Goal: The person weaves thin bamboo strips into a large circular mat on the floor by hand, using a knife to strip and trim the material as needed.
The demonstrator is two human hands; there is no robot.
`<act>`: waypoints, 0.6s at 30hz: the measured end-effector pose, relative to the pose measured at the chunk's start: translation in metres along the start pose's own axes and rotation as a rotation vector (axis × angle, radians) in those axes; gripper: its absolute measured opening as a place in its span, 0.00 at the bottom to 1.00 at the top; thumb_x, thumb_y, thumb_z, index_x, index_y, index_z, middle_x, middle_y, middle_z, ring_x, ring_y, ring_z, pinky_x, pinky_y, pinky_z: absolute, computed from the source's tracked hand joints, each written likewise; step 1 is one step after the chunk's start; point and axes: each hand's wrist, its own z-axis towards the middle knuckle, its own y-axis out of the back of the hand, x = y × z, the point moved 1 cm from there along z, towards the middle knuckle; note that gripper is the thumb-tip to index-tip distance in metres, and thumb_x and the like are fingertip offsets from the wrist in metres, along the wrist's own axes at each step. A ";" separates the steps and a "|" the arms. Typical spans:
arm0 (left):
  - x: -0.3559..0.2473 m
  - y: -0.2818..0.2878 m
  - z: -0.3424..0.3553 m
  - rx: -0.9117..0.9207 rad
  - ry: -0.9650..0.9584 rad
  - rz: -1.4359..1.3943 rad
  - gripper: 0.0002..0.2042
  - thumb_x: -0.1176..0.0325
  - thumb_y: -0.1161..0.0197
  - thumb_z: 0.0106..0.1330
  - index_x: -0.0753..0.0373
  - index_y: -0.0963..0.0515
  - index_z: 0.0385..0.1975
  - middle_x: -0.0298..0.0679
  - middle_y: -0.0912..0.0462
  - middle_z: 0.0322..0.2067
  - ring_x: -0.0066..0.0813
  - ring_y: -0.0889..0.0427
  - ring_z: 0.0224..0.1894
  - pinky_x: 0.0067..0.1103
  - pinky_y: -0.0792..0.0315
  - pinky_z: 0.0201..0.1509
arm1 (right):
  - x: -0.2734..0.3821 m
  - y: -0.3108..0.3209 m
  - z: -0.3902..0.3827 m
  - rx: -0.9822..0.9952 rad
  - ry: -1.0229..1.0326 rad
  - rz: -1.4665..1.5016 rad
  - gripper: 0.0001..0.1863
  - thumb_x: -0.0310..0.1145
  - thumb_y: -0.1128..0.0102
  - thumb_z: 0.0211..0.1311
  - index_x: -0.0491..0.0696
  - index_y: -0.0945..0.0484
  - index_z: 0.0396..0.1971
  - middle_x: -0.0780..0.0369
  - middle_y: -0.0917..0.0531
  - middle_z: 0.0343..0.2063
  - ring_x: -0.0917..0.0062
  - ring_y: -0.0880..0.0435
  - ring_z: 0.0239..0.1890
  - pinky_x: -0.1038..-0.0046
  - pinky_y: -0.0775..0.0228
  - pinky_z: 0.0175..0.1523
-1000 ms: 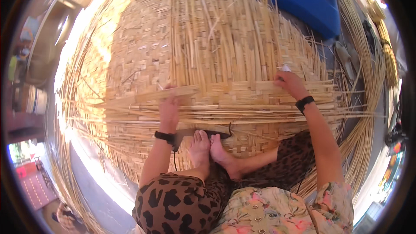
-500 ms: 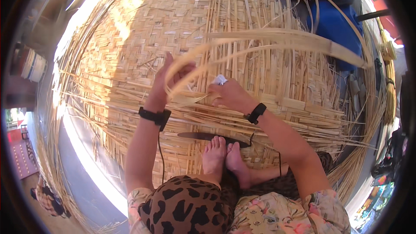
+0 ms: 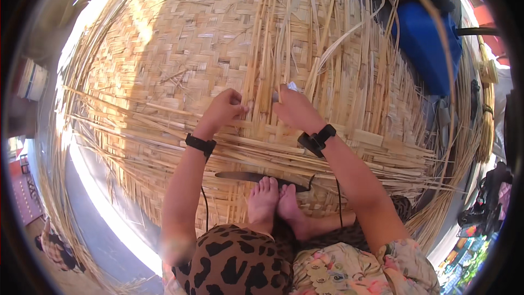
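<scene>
My left hand [image 3: 222,110] is closed, thumb and fingertips pinched together low over the woven mat [image 3: 202,43]; what they hold, if anything, is too small to make out. Level with it, a short way to the right, my right hand [image 3: 297,110] is closed around a small white object [image 3: 292,86] that pokes out above the knuckles; its kind is unclear. A long pale bamboo strip [image 3: 436,16] rises near the right hand and arcs over to the right. Between and beyond the hands run lengthwise loose strips [image 3: 264,49]. Crosswise strips [image 3: 256,145] lie nearer me.
A dark, long-bladed knife [image 3: 240,176] lies on the mat by my bare feet [image 3: 263,199]. A blue container [image 3: 428,43] stands at the far right. Loose strip ends fringe the mat's edges. A bundle of strips [image 3: 487,114] is at the right, and another person [image 3: 59,251] shows lower left.
The looping strip has swung upward and away to the right, out of the space between my hands. My left hand has lowered and its fingers have closed; my right hand has shifted slightly right.
</scene>
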 end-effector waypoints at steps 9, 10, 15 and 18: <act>0.038 -0.012 0.003 0.016 -0.160 -0.262 0.08 0.76 0.27 0.72 0.60 0.18 0.45 0.27 0.15 0.40 0.15 0.19 0.39 0.17 0.22 0.45 | -0.027 0.001 0.014 0.296 -0.046 0.809 0.32 0.20 0.44 0.68 0.45 0.25 0.73 0.66 0.13 0.54 0.77 0.14 0.55 0.72 0.22 0.59; 0.033 -0.011 0.001 0.019 -0.139 -0.260 0.07 0.73 0.28 0.74 0.60 0.17 0.47 0.28 0.14 0.42 0.16 0.18 0.40 0.18 0.22 0.47 | -0.022 -0.001 0.001 0.206 0.008 0.832 0.32 0.20 0.44 0.68 0.45 0.25 0.73 0.66 0.13 0.55 0.78 0.14 0.56 0.72 0.22 0.60; -0.016 -0.007 0.017 0.048 -0.082 -0.414 0.22 0.50 0.43 0.86 0.63 0.18 0.61 0.35 0.12 0.51 0.24 0.17 0.48 0.27 0.23 0.59 | -0.021 -0.004 -0.018 0.151 -0.079 1.223 0.27 0.21 0.44 0.71 0.46 0.23 0.70 0.67 0.13 0.53 0.79 0.13 0.56 0.72 0.21 0.62; -0.034 0.000 0.036 0.146 -0.163 -0.760 0.38 0.35 0.60 0.88 0.67 0.13 0.54 0.43 0.10 0.47 0.34 0.15 0.50 0.31 0.24 0.62 | -0.019 0.002 -0.009 0.222 -0.047 1.181 0.22 0.24 0.44 0.74 0.46 0.20 0.66 0.68 0.13 0.51 0.78 0.12 0.53 0.71 0.19 0.59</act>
